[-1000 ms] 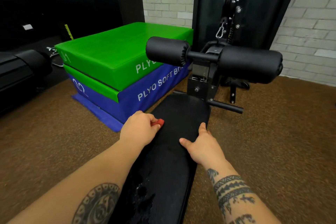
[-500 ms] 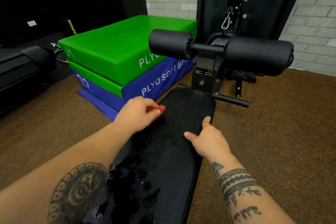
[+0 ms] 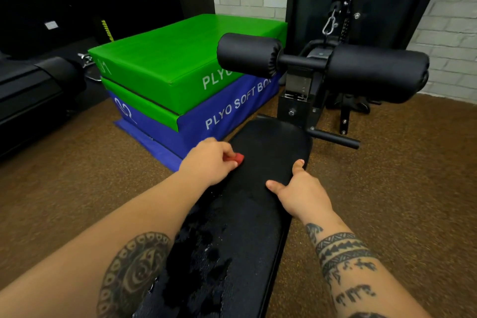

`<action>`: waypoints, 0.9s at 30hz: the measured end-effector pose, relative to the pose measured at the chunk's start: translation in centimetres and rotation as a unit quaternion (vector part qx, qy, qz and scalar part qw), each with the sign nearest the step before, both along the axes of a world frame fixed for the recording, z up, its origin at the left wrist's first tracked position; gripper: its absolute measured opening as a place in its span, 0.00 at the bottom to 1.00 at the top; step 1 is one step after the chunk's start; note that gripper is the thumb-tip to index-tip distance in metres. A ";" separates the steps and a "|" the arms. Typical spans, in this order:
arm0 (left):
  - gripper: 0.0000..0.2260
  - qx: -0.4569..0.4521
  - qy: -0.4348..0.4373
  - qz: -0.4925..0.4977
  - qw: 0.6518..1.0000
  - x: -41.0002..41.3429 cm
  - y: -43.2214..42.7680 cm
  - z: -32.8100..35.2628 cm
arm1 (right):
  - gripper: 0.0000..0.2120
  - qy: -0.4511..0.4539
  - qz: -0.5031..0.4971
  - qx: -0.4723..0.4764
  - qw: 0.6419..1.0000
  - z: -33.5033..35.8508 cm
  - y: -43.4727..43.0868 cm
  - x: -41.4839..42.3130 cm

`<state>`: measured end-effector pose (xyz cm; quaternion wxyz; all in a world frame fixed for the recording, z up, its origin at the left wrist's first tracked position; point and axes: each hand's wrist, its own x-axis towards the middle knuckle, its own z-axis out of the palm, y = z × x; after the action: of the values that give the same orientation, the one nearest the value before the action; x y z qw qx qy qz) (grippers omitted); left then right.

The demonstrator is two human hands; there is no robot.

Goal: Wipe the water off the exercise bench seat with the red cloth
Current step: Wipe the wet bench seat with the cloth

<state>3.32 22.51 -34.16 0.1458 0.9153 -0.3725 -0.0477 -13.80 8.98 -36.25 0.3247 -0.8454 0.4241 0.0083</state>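
Head view: the black bench seat (image 3: 258,217) runs from 6 o'clock up to the middle of the frame. The left hand (image 3: 207,162) sits at the seat's 11 o'clock edge, fingers curled tight round the red cloth (image 3: 238,158), of which only a small wad pokes out onto the padding. The right hand (image 3: 303,193) is at the seat's 2 o'clock edge, thumb and forefinger straight on top. Its other fingers are hidden over the rim, so its grip cannot be told. Water (image 3: 201,255) glistens toward 7 o'clock. Green and blue plyo boxes (image 3: 180,67) stand at 10 o'clock, roller pads (image 3: 376,72) at 1 o'clock.
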 end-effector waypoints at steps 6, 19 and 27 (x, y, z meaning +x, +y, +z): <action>0.13 0.058 -0.042 0.145 0.987 1.8 2.0 0.0 | 0.49 -0.006 0.006 -0.003 1.000 0.0 -0.2 -0.2; 0.06 -0.410 0.387 0.276 0.778 -5.4 5.5 5.8 | 0.22 -0.157 0.029 -0.094 0.983 4.0 4.7 -1.3; 0.12 -0.365 0.558 0.164 0.727 -10.6 4.9 7.4 | 0.19 -0.411 0.014 0.236 0.881 5.1 9.9 -1.0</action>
<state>-7.31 27.43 -26.76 0.6557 0.6468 -0.0565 -0.3854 -14.76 18.88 -31.13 0.6592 -0.6774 0.2260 -0.2356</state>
